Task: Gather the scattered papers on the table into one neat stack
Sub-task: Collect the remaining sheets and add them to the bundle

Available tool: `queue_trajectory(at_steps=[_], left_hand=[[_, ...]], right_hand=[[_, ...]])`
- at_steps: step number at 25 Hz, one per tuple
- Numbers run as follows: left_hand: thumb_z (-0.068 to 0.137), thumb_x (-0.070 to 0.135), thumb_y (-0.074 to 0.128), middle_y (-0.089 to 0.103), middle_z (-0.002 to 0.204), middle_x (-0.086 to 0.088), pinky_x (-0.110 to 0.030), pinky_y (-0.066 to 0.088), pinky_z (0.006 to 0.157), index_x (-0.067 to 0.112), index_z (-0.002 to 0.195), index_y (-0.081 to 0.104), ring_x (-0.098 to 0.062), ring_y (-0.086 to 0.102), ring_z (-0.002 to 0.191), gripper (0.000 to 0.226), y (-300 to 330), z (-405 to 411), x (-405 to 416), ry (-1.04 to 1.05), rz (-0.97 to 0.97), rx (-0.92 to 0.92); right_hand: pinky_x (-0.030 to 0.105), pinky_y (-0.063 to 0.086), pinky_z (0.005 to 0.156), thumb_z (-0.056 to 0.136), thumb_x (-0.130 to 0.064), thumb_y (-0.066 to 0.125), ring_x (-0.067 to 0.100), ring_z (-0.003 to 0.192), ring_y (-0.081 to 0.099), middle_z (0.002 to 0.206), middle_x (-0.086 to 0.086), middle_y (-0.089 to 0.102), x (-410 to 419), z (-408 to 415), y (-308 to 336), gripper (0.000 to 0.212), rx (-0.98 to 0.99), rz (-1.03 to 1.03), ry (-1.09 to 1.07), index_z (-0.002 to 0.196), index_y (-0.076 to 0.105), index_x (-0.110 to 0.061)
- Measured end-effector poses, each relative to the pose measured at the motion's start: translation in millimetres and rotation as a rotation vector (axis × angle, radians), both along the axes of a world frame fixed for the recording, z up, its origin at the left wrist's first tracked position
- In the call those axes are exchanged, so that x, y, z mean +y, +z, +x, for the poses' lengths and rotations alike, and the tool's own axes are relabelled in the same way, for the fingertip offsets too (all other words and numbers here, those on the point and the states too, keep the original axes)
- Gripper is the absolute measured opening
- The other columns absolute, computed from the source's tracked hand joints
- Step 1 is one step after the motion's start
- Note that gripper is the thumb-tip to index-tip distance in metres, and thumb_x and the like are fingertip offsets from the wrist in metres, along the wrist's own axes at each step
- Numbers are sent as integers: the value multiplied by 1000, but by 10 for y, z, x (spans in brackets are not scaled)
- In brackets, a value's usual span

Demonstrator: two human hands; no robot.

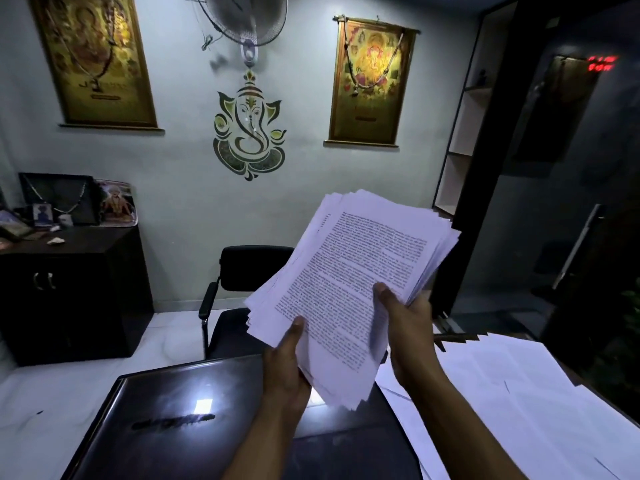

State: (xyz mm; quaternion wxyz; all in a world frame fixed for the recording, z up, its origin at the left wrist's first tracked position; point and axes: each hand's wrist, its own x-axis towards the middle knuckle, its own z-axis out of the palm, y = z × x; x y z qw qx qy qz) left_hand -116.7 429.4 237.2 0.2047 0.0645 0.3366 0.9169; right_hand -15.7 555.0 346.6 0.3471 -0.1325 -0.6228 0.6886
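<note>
Both hands, left hand (289,355) and right hand (403,318), grasp the ragged sheaf (349,282) | loose sheets (512,382) at 3 o'clock | tap edges square on table (156,403)

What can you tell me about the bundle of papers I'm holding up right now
The bundle of papers is a thick sheaf of white sheets, the top one covered in dense printed text. Its edges are fanned and uneven, not yet squared. It is held tilted in the air above the dark table. The left hand grips its lower edge, thumb on top; the right hand grips its right side.
</note>
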Motion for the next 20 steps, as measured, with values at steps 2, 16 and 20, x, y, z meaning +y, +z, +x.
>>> queue_trajectory(at_steps=[2, 16, 20], left_hand=[[86, 14, 75, 68, 125, -20, -59, 50, 100, 9, 130, 63, -38, 65, 111, 46, 57, -44, -152, -37, -55, 29], [85, 22, 75, 69, 129, -17, -46, 57, 90, 10, 129, 67, -33, 71, 106, 47, 202, -492, -438, -192, -313, 97], [88, 20, 74, 63, 137, -19, -51, 55, 96, 6, 139, 59, -39, 63, 118, 55, -279, -273, -453, -262, -292, -42]], right_hand=[[30, 52, 81, 98, -12, 65, -6, 81, 72, 84, -27, 76, 203, -31, -12, 17, -1, 13, -63, 95, 66, -28], [63, 48, 105, 88, -23, 79, 43, 116, 67, 123, 17, 72, 704, -229, -350, 42, -566, 12, 586, 126, 68, -10], [52, 53, 103, 94, -13, 72, 38, 111, 70, 119, 16, 74, 602, -178, -549, 34, -634, 98, 606, 125, 68, -1]])
